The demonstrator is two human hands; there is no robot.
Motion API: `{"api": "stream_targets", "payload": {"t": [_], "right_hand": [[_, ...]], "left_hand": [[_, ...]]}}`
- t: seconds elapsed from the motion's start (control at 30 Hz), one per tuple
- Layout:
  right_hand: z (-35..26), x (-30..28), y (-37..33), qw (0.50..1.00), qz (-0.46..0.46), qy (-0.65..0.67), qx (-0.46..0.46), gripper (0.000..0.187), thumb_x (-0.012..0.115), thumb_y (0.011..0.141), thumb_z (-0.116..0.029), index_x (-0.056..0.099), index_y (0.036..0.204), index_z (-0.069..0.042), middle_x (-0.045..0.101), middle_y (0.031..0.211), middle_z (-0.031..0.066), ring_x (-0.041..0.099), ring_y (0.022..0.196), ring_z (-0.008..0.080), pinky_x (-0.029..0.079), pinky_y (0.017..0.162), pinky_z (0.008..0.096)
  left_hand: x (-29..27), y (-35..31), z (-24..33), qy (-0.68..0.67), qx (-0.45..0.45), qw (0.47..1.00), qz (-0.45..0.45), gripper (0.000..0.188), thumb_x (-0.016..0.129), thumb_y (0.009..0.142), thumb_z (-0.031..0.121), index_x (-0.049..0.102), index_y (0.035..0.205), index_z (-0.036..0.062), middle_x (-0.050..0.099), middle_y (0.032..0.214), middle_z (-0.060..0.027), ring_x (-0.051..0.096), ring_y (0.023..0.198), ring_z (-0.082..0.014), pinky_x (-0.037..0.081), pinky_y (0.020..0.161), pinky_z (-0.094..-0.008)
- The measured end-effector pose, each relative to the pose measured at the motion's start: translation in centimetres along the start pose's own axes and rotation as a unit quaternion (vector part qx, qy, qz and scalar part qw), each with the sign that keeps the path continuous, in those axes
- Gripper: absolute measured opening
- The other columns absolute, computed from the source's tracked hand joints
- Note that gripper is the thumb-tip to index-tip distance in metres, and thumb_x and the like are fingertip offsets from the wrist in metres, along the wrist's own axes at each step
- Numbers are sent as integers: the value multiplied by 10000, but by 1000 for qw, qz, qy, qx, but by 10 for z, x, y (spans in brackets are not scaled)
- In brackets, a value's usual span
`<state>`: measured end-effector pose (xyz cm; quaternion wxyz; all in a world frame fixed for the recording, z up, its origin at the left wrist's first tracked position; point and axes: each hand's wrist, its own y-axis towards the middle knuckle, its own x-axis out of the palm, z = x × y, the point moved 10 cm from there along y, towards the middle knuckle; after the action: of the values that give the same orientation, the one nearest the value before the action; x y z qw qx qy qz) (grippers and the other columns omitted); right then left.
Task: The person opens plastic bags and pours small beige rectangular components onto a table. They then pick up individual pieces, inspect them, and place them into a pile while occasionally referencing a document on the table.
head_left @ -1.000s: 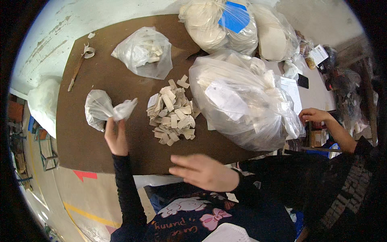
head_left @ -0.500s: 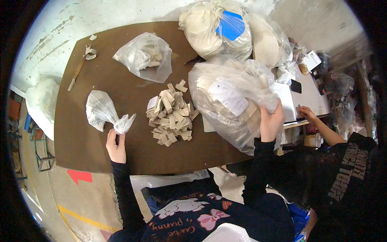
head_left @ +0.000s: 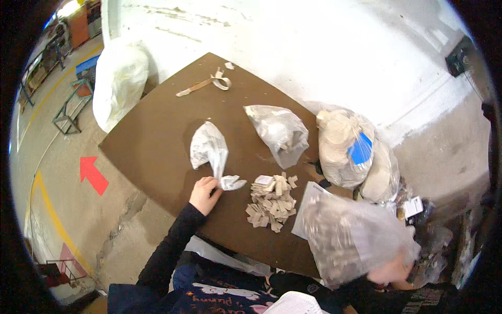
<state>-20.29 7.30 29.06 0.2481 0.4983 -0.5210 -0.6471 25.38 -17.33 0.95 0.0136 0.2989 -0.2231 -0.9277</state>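
Note:
My left hand (head_left: 204, 196) is closed at the twisted neck of a small white plastic bag (head_left: 209, 146), which lies on the brown table. At the lower right, my right hand (head_left: 391, 271) is smeared by motion and partly covered by a large clear plastic bag (head_left: 342, 230). That hand grips the bag near its gathered end; pale pieces show blurrily through the plastic. Between the two bags sits a loose pile of small beige strips (head_left: 272, 204), with a small white label on top.
Another translucent bag (head_left: 280, 131) lies farther back on the table (head_left: 157, 131). A brown-handled tool with a pale loop (head_left: 206, 83) is near the far corner. Full bags with a blue patch (head_left: 345, 146) stand at right; a big white sack (head_left: 123, 78) stands left.
My view has turned left. The large bag has shifted toward the table's near right edge with my right hand. My left hand has moved from the small bag's loose end to its neck.

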Motion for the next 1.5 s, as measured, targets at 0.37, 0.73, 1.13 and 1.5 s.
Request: {"api": "stream_targets", "payload": {"t": [0.37,0.73,1.13,1.5], "right_hand": [[-55,17,109,947,-89,286,114,326,702,810,-141,664,1075,45,687,1010,179,640,861,242,501,826,347],[-327,83,238,803,48,591,57,428,754,788,-283,673,1008,76,704,919,156,647,803,203,506,737,335],[-555,382,85,809,-445,291,-252,434,607,885,-385,621,1234,-127,625,1212,125,541,1165,293,297,1029,551],[-486,171,-40,703,-296,394,-513,248,641,849,-234,664,1060,-104,612,1154,61,538,1126,241,390,972,402]], "left_hand": [[-6,-3,10,-26,8,1000,-4,285,680,743,111,628,1019,64,590,971,-116,551,946,-327,426,842,-424],[0,-10,8,44,4,998,-34,378,497,948,397,670,905,63,592,843,-115,564,839,-305,410,775,-421],[-23,-10,-5,-135,-112,981,88,272,549,892,3,578,1155,65,648,986,-154,656,870,-289,508,764,-350],[-29,-20,-12,-195,-118,969,98,148,599,902,35,606,1050,30,623,850,-74,574,712,-119,469,672,-255]]}}
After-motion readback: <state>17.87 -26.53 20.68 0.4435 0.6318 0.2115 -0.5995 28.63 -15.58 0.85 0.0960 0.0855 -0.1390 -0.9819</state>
